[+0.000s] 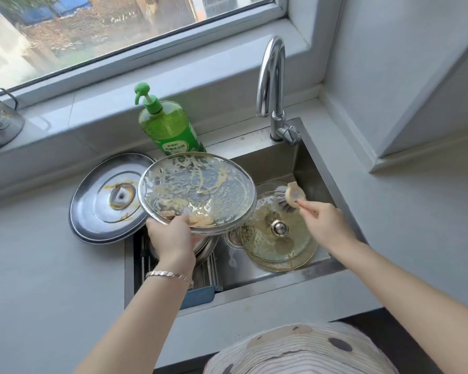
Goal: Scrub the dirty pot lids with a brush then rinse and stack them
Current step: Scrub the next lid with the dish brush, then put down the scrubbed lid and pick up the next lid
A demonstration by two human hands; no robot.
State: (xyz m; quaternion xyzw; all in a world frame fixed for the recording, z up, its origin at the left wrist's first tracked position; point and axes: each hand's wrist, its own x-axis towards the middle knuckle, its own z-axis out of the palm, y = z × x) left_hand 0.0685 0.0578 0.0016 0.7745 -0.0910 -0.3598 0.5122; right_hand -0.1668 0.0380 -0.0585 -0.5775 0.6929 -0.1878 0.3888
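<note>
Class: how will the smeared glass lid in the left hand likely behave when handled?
The round glass lid with a metal rim looks rigid yet probably breakable. Its beige smears likely make it slippery where the left hand grips its edge.

L hand (pixel 170 233) grips dirty glass lid (pixel 197 190) over sink (pixel 268 290); R hand (pixel 324 221) holds brush (pixel 292 197) w/ bristles above second lid (pixel 278 238).

Head view, sole camera: wide-angle lens is riding at the person's head, facing forward and steeply down onto the sink (pixel 270 163). It is sitting near, with the left hand (pixel 170 234) and right hand (pixel 325 220) filling mid-frame. The window (pixel 92 28) is closing the top edge; the countertop (pixel 38 260) is spreading left.
</note>
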